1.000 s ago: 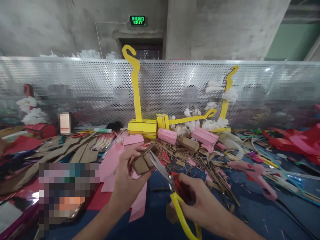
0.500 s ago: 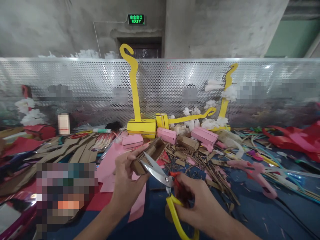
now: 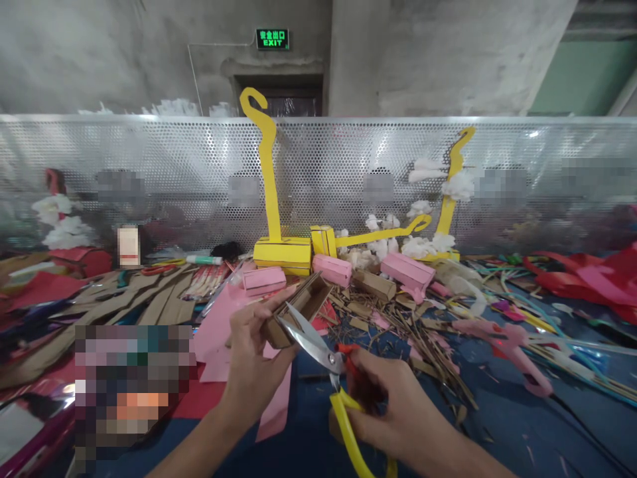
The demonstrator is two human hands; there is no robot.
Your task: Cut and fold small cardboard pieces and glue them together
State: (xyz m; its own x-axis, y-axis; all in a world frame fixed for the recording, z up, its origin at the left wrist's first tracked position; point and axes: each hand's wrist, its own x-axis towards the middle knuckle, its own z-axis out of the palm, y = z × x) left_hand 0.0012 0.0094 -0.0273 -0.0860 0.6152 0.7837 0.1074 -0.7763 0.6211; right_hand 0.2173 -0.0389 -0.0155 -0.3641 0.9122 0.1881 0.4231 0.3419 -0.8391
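Observation:
A small open cardboard box is gripped near its lower left end by my left hand, thumb below and fingers behind. My right hand is closed round the handles of a pair of scissors, one handle red and one yellow. The scissor blades are parted and meet the near end of the box; whether they cut into the card I cannot tell. Behind the box lie pink paper-covered blocks and a brown cardboard block.
Yellow hooked stands rise at the back before a perforated metal screen. Cardboard scraps litter the blue table right of centre. A pink glue gun with a black cord lies right. Cardboard strips and pink paper lie left.

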